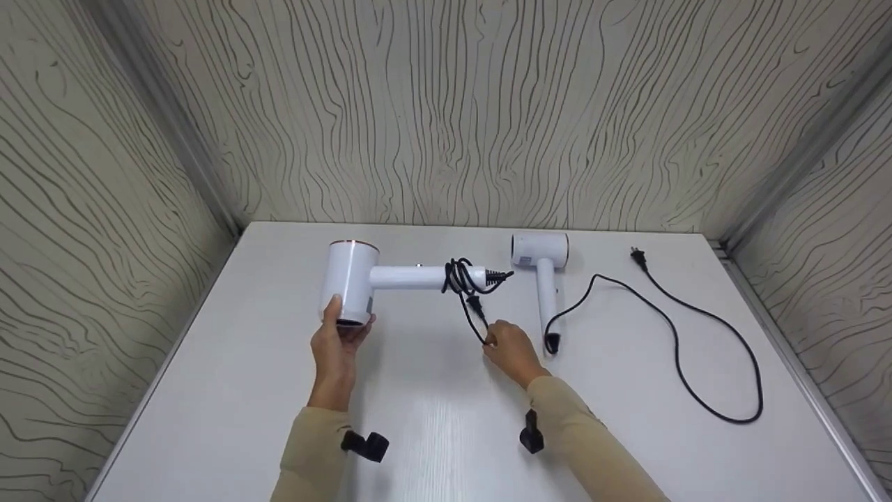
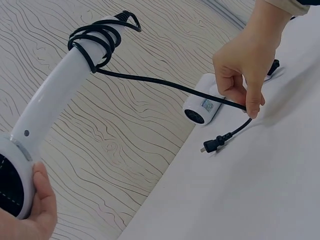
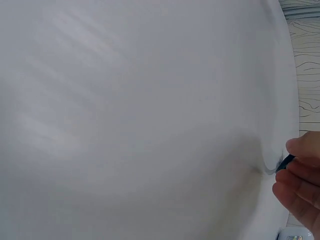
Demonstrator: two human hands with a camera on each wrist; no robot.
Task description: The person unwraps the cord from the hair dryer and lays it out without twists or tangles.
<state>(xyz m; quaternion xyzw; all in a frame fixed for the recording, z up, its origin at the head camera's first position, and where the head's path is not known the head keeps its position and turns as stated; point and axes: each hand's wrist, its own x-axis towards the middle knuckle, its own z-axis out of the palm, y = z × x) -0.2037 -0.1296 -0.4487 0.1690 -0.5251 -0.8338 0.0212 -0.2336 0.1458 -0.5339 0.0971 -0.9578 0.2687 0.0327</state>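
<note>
My left grip (image 1: 337, 352) curls round the hair dryer (image 1: 350, 279) above the counter (image 1: 244, 390); my right grip (image 1: 514, 352) pinches its cord (image 2: 165, 82) near the plug (image 2: 212, 145). Light, steady tension should keep the coils (image 1: 457, 276) tidy.

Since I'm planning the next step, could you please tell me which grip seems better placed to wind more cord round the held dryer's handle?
Probably the right grip: it pinches the cord near its plug, while the left grip holds the hair dryer's barrel, leaving the handle untouched.
</note>
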